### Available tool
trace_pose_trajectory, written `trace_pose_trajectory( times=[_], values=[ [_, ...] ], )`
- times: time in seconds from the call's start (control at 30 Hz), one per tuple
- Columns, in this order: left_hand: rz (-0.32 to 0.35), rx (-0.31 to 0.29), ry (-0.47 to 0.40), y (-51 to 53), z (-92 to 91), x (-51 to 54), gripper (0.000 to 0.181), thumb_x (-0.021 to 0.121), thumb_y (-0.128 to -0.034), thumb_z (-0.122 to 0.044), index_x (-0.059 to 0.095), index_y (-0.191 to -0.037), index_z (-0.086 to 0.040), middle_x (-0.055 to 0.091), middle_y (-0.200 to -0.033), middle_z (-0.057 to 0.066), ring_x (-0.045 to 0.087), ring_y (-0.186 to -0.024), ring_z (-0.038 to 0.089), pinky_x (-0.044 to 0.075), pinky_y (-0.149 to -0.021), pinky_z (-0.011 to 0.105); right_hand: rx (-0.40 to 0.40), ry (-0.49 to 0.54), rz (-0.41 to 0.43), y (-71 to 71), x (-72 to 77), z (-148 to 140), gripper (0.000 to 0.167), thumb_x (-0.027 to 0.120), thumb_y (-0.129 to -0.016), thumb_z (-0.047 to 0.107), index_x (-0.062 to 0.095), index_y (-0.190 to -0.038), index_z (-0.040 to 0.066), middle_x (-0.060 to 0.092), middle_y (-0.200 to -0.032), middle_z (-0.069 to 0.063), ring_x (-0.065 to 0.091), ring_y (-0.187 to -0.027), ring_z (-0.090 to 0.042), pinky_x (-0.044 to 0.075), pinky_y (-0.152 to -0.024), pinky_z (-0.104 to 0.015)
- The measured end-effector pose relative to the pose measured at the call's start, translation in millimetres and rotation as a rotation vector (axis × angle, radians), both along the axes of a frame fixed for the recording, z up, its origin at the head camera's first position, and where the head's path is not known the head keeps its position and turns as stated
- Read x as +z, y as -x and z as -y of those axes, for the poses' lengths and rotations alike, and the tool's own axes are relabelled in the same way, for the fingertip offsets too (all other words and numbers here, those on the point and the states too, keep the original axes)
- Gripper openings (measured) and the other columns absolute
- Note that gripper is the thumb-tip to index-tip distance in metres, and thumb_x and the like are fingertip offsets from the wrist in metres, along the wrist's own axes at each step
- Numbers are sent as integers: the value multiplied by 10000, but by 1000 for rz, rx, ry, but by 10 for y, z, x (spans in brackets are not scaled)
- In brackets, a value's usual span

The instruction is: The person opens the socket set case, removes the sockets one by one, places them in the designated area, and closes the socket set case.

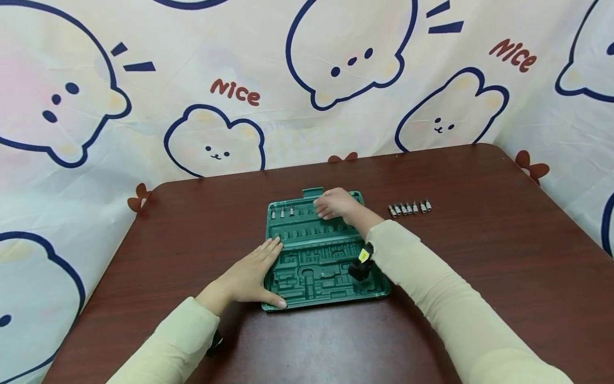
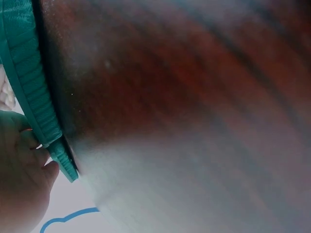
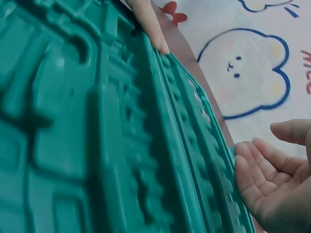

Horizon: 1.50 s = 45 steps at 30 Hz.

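An opened green plastic tool case [image 1: 314, 244] lies on the brown table, its moulded slots facing up. Along its left edge rests my left hand [image 1: 249, 274], fingers straight on the rim and thumb at the front corner; the left wrist view catches this hand [image 2: 24, 170] against the case's side wall. Three silver bit sockets [image 1: 282, 212] stand in the upper row's left slots. Just right of them, my right hand [image 1: 336, 205] is over that row. In the right wrist view its fingers [image 3: 265, 174] are loosely bent, thumb apart, with nothing visible between them.
Several more silver bit sockets [image 1: 409, 208] lie in a row on the table [image 1: 479, 240], right of the case. A green latch tab [image 1: 313, 192] sticks out at the case's far edge. Behind the table hangs a cartoon-printed cloth [image 1: 307, 122].
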<state>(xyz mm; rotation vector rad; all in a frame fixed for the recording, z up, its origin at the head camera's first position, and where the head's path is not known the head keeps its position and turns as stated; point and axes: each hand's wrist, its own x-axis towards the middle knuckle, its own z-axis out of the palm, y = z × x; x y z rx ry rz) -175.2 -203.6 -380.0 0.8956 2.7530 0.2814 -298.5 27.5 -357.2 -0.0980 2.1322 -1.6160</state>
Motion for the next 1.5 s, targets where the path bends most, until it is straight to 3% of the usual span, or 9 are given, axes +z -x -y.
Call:
trace_pose_trajectory(
  times=[0.6,0.73,0.87,0.97,1.03,1.1,1.17,1.33,1.5],
  values=[
    [23,5,-9,7,-5,6,1192,476,-542,-790,81,-1387,-48,43,-1432,102,26,-1294,239,163,-1005,409,44,-80,-41,196,-101,448,267,487,-889,158,563,-1087,-4,562,-991,-127,553,-849,-204,476,-674,-261],
    [23,2,-11,8,0,8,1190,479,-546,-786,83,-1387,-43,44,-1432,106,23,-1294,239,163,-1004,412,31,-119,-78,255,-129,533,175,486,-884,132,606,-844,11,548,-747,-75,514,-623,-156,461,-565,-243],
    [20,0,-13,5,2,12,1190,481,-547,-784,87,-1385,-37,49,-1431,110,23,-1294,239,164,-1005,409,47,-232,-93,307,-149,641,381,472,-888,139,389,-518,103,334,-474,-15,353,-393,-124,405,-461,-237],
    [14,-7,-16,2,-3,17,1191,490,-548,-777,98,-1382,-22,57,-1428,123,30,-1292,254,168,-1002,416,50,-305,-78,314,-138,708,300,471,-891,160,481,-603,75,350,-539,0,300,-359,-124,378,-428,-247],
    [10,-9,-17,0,-7,15,1192,499,-547,-771,103,-1381,-17,59,-1428,128,32,-1292,258,169,-1002,417,49,-329,-60,307,-116,736,192,468,-893,171,572,-824,24,466,-667,-38,305,-371,-130,367,-420,-254],
    [-2,-13,-25,1,-9,7,1187,514,-551,-760,115,-1378,-8,70,-1425,138,40,-1291,268,170,-1000,421,39,-320,-38,297,-96,751,255,469,-893,174,530,-1079,11,504,-835,-49,311,-389,-133,364,-423,-258],
    [-20,-20,-39,4,-7,-13,1180,533,-553,-747,133,-1375,-2,93,-1421,150,59,-1289,275,175,-1000,414,32,-306,-14,295,-88,756,274,462,-895,175,526,-1090,-6,491,-724,-60,293,-382,-132,355,-421,-256],
    [-18,-19,-59,5,-4,-25,1179,551,-548,-736,140,-1375,-3,100,-1420,149,63,-1289,273,185,-996,412,-29,-226,16,293,-116,765,198,454,-889,128,581,-831,-11,286,-462,-16,258,-371,-135,322,-406,-258],
    [17,1,-34,6,-14,-9,1194,520,-539,-764,113,-1381,-22,67,-1428,122,33,-1293,253,175,-1000,414,-72,-289,-26,304,-163,796,254,479,-882,122,535,-645,50,337,-478,-24,325,-412,-149,323,-430,-262]
  ],
)
